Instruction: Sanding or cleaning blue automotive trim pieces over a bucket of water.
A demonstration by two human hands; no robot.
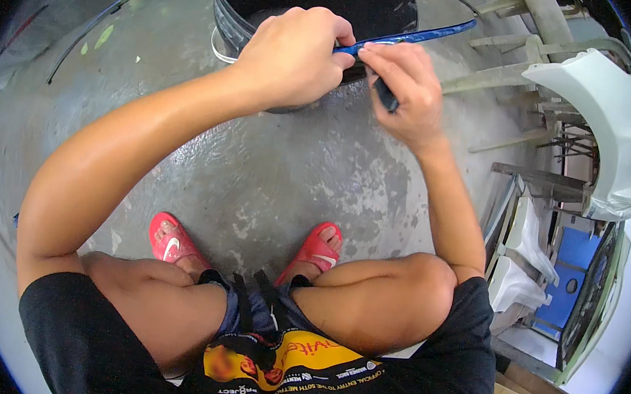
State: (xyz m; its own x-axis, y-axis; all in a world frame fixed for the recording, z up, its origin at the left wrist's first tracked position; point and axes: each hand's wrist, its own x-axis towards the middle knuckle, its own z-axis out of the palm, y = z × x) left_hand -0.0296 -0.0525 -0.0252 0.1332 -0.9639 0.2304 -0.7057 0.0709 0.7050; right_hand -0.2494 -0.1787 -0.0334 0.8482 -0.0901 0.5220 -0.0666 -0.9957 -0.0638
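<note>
The person squats on a grey floor [271, 186] and looks down at both hands. The left hand [294, 56] is curled into a fist around a long, thin blue strip [420, 36]. The strip comes out of the fist on the thumb side and runs up and to the right, away from the hand, until it ends near some wooden pieces.

The right hand [407, 92] sits just beside the left hand, almost touching it. Its fingers are bent and pinch the blue strip right where it leaves the left fist. The right hand also holds a small dark tool [386, 96]. The tool pokes down between the fingers, below the strip. I cannot tell what kind of tool it is.

So the blue strip lies between the two hands and is gripped by both. Most of its length sticks out past the right hand.

Right behind the hands stands a big black bucket [314, 2]. The hands hang over its near edge. A thin black cable [114, 10] bends across the floor to the left of the bucket.

Down below, two feet wear red sandals [176, 241], set apart on the floor. The knees are bent wide.

On the right, well away from the hands, a white car part [615, 118] rests on a wooden frame [542, 179]. A blue panel [571, 272] stands lower down on that side.
</note>
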